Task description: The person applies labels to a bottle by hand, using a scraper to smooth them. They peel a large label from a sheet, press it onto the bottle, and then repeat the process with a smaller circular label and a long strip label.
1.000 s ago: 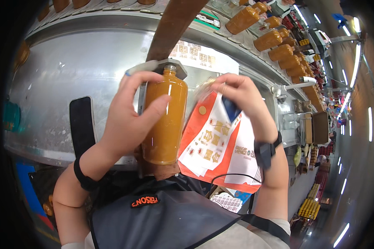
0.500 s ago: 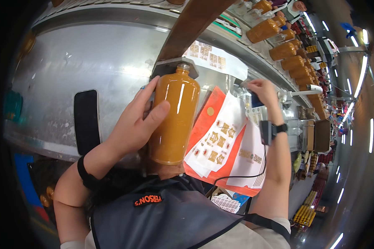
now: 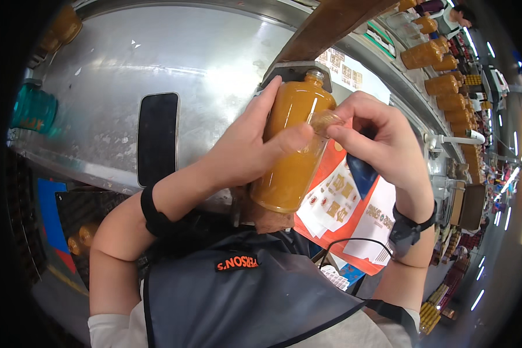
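Observation:
A glossy orange-brown bottle (image 3: 287,156) with a clear glass neck lies in front of me, its neck against a dark angled holder (image 3: 281,71) and its base at a brown block (image 3: 272,220). My left hand (image 3: 243,145) grips its left side, fingers along the edge and thumb across the front. Pinched in my right hand (image 3: 385,136) is a small clear film piece (image 3: 325,123), held over the bottle's upper right face, close to my left thumb. A dark blue flat piece (image 3: 362,176) sticks out below the right palm; its hold is partly hidden.
Printed white sheets (image 3: 330,203) lie on a red-orange folder (image 3: 307,223) right of the bottle. A black phone (image 3: 158,139) rests on the metal table (image 3: 214,40). A wooden beam (image 3: 330,29) rises beyond the holder. Several orange bottles (image 3: 421,55) line the right side.
My right hand has come from the sheets at the right to the bottle, with the clear film between its fingers. My left thumb lies further across the bottle. The whole view has shifted.

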Motion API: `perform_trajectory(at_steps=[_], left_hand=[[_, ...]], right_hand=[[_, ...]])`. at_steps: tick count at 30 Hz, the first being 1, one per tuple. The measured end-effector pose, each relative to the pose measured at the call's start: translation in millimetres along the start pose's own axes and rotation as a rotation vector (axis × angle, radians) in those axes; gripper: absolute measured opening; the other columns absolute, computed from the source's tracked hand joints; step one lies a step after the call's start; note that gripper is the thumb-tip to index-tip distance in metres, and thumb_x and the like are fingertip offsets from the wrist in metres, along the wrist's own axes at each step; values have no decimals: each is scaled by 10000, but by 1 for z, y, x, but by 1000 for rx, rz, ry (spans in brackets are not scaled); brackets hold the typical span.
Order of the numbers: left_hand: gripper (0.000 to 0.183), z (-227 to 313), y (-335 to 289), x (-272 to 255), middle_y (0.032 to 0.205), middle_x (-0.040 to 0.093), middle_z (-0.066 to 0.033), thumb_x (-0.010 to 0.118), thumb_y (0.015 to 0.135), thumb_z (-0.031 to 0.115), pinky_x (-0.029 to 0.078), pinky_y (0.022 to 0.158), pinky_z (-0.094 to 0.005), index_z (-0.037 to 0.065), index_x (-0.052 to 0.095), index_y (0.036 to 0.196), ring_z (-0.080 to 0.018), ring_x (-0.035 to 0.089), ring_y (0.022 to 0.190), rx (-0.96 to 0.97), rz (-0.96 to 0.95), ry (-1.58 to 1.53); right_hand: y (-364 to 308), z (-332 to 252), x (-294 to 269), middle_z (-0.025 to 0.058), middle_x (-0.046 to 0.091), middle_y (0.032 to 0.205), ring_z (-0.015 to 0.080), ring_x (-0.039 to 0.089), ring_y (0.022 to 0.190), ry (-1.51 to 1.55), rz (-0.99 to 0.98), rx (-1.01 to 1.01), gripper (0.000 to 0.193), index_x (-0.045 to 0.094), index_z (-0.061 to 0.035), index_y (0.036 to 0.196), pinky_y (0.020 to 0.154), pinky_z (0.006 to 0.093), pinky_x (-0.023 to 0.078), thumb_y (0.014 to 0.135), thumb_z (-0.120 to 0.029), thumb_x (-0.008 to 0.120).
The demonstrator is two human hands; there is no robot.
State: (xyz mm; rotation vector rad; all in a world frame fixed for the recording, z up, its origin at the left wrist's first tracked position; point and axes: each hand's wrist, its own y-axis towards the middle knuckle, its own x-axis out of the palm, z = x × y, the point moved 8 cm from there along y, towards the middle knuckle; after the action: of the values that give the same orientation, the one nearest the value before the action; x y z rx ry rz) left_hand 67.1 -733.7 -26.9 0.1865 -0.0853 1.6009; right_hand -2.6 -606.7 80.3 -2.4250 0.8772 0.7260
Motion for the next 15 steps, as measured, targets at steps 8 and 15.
perform_trajectory(at_steps=[8, 15], left_hand=[[1088, 9, 0, 6, 1384, 416, -315, 792, 773, 352, 363, 1102, -387, -174, 131, 1458, -364, 463, 1306, 19, 19, 185], [1055, 6, 1, 8, 1421, 396, -292, 741, 841, 365, 367, 1101, -371, -162, 84, 1476, -321, 433, 1340, -61, -2, 22]], right_hand=[[-10, 1, 5, 41, 637, 883, 118, 539, 642, -284, 248, -55, 250, 657, -32, 965, 596, 265, 463, 793, -163, 782], [-16, 57, 23, 127, 557, 1253, 44, 546, 722, 373, 258, 87, 717, 451, 4, 1401, 646, 207, 483, 831, -248, 805]])
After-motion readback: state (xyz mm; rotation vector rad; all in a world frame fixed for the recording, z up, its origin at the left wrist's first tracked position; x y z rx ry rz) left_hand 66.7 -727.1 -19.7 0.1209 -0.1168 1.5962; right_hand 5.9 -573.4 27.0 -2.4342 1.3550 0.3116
